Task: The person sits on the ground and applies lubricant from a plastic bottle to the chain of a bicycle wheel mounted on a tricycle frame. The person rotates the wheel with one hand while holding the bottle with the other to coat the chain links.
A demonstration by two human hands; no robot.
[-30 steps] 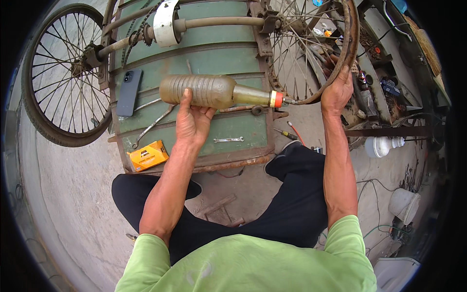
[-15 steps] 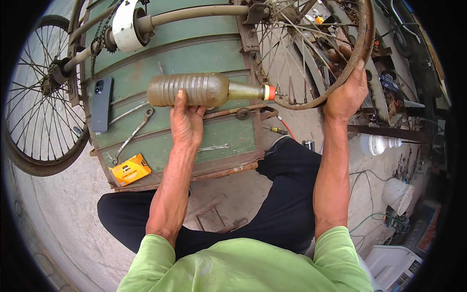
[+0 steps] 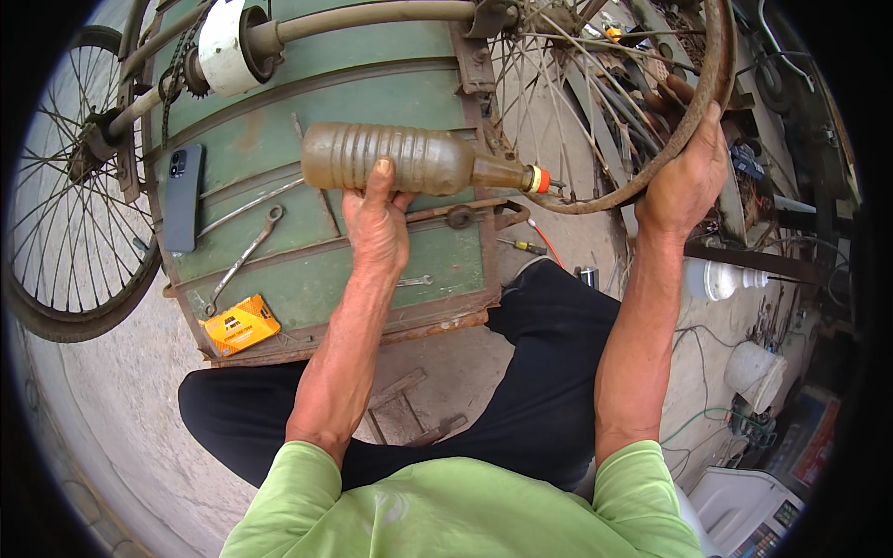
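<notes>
A cloudy, dirty plastic bottle (image 3: 395, 158) lies sideways in my left hand (image 3: 375, 225), thumb across its near side and fingers underneath. Its neck points right, ending in a red-and-yellow cap (image 3: 537, 179) with a thin dark nozzle. That nozzle sits close to the lower stretch of a rusty spoked wheel rim (image 3: 718, 65); whether they touch I cannot tell. My right hand (image 3: 686, 181) is closed around the rim at its lower right, with the fingertips showing on the spoke side.
Beneath the bottle, a green metal panel (image 3: 419, 228) carries a phone (image 3: 183, 197), a ring spanner (image 3: 244, 260) and a yellow-orange box (image 3: 242, 325). Another spoked wheel (image 3: 56, 327) stands left. A screwdriver (image 3: 523, 245) lies on the floor; a lamp bulb (image 3: 712, 279) and a white bucket (image 3: 755, 374) are right.
The bottle and my left hand have shifted right, with the neck now tilting slightly down. My right hand and the rim appear a little farther right and higher; the view has shifted slightly too.
</notes>
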